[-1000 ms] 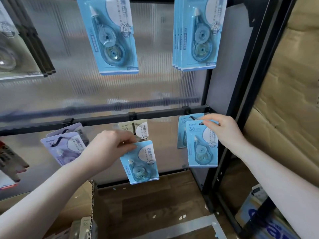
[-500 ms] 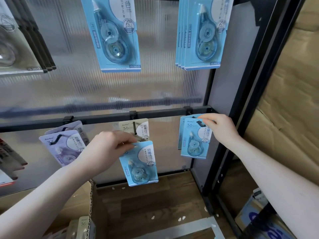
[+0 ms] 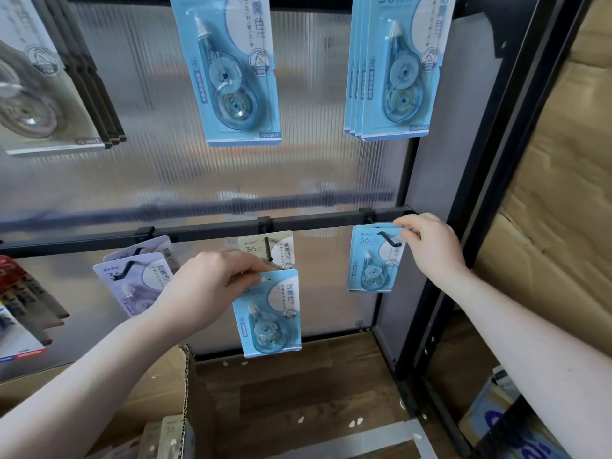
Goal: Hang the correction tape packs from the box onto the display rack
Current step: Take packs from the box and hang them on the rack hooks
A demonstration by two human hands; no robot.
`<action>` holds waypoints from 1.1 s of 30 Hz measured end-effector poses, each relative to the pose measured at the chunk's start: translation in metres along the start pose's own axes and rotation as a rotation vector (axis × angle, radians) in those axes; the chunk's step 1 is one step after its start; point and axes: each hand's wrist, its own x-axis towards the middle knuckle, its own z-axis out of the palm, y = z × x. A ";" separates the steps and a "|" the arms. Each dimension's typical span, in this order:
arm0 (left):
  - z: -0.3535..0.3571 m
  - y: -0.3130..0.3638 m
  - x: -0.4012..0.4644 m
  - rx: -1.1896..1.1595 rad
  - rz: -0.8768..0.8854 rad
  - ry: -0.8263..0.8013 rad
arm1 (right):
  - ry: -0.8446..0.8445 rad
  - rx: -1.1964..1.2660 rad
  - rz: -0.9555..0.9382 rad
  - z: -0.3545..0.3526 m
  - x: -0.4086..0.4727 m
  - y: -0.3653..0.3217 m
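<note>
Display rack (image 3: 331, 223): black metal frame, ribbed translucent back panel, one horizontal black rail across the middle carrying short hooks. Cardboard sheets stand to the right of the frame.

Cardboard box (image 3: 172, 385), near left, flap open; a beige pack (image 3: 170, 435) shows inside at the bottom edge.

Upper row, far: a large blue pack (image 3: 238, 74) at centre and a stack of large blue packs (image 3: 394, 67) at right, all hanging. A greyish stack of large packs (image 3: 39, 87) hangs at far left.

Lower rail, left to right: lilac packs (image 3: 139, 276) on a hook, tilted; a beige hung pack (image 3: 275, 250) on the centre hook; a small blue pack on the right hook (image 3: 374, 260), the black hook tip poking through its top.

Right hand (image 3: 430, 246): fingers curled, pinching the upper right corner of the small blue pack on the right hook, which hangs just under the rail.

Left hand (image 3: 212, 286): fingers closed on the top edge of another blue correction tape pack (image 3: 271, 313), held off the rack, just below and in front of the beige hung pack, overlapping its lower edge. The pack hangs slightly tilted from the fingers, above the wooden floor (image 3: 281, 402).

Small pale flecks lie scattered on the floor.
</note>
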 end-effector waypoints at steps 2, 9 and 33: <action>0.002 0.002 0.001 -0.001 -0.006 0.010 | 0.007 -0.045 -0.020 -0.005 -0.007 0.000; 0.012 0.018 0.009 -0.014 -0.023 -0.004 | 0.028 -0.148 -0.024 -0.021 -0.042 0.010; 0.088 0.108 0.098 -0.160 -0.030 0.002 | -0.028 -0.210 0.170 -0.042 -0.078 0.053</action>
